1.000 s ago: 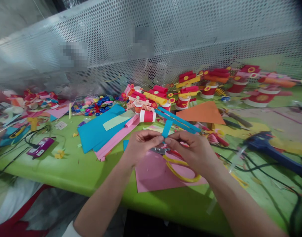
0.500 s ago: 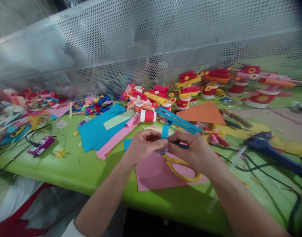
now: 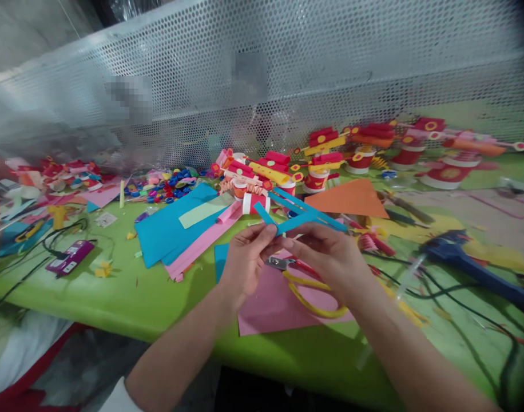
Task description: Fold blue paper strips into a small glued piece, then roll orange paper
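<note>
Between my hands is a folded blue paper strip (image 3: 297,223), one end sticking up to the left. My left hand (image 3: 247,257) pinches it at the fold between thumb and fingers. On its other side my right hand (image 3: 330,254) is closed with fingertips against the strip's lower edge. Below my hands a pair of scissors (image 3: 316,309) with yellow-and-red handles lies on a pink paper sheet (image 3: 262,312); my right hand hides part of them. A red-and-white paper cup (image 3: 255,204) lies on its side just beyond my fingers.
Finished-looking cup models (image 3: 317,180) stand along the perforated metal screen (image 3: 193,74). Blue sheets (image 3: 159,229) lie left, an orange sheet (image 3: 348,197) right. A blue glue gun (image 3: 472,263) with cords is at right, a purple power strip (image 3: 71,257) at left on the green tabletop (image 3: 128,297).
The blue strip was a short upright piece between my fingertips; now it shows as a longer bent length slanting right. My hands have parted slightly, uncovering more of the scissors.
</note>
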Demonstrator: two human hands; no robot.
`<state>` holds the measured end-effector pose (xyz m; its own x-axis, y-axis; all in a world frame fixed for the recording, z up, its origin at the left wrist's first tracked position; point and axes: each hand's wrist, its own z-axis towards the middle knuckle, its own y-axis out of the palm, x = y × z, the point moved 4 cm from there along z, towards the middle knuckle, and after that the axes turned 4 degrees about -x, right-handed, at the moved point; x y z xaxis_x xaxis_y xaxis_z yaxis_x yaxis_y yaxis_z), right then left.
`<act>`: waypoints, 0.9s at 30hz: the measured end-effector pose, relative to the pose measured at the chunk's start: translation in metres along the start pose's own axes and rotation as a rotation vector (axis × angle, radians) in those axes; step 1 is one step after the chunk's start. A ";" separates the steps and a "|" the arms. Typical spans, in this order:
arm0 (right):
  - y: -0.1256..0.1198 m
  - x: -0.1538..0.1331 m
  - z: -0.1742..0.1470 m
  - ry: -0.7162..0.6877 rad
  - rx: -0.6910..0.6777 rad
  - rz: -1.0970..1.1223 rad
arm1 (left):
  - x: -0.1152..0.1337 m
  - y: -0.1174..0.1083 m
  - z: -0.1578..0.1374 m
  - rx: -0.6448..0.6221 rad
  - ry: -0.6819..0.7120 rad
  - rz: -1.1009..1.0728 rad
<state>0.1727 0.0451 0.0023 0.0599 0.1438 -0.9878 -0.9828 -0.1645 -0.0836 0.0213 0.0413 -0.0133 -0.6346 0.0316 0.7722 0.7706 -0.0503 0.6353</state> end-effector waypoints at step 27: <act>0.000 -0.007 -0.004 -0.073 0.026 -0.117 | 0.009 0.006 -0.008 -0.129 0.030 0.301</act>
<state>0.1726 0.0405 0.0083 0.1619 0.2316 -0.9592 -0.9742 -0.1174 -0.1928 0.0198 0.0334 -0.0028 -0.3822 -0.0330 0.9235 0.9113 -0.1790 0.3708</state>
